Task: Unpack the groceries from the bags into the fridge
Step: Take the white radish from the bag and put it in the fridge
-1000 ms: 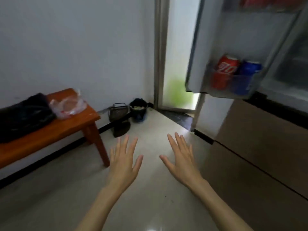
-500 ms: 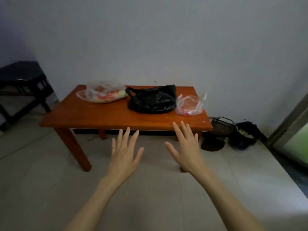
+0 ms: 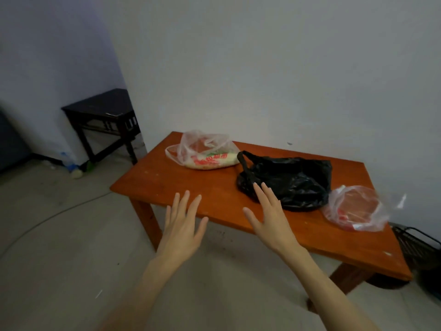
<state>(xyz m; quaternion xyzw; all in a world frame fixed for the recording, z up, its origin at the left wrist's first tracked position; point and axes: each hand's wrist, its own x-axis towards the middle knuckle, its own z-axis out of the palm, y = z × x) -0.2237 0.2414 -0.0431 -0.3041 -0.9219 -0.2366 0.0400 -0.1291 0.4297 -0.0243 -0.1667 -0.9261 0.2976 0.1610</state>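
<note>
Orange table (image 3: pixel 167 185): three filled bags (image 3: pixel 293 180).

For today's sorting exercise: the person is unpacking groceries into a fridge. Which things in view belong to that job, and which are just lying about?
Belongs to the job:
clear bag with printed packet
black bag
clear bag with red contents
left hand
right hand

Just lying about:
dark side table
wire basket

Three bags are being borne in a row on the low orange-brown wooden table (image 3: pixel 167 185): the clear plastic bag with a printed packet (image 3: pixel 205 154) at the left, the black plastic bag (image 3: pixel 293 180) in the middle, the clear plastic bag with red contents (image 3: pixel 355 209) at the right. The dark wooden side table (image 3: pixel 102 111) is being kept behind, to the left, and a black wire basket (image 3: pixel 417 244) is being kept on the floor at the right.
</note>
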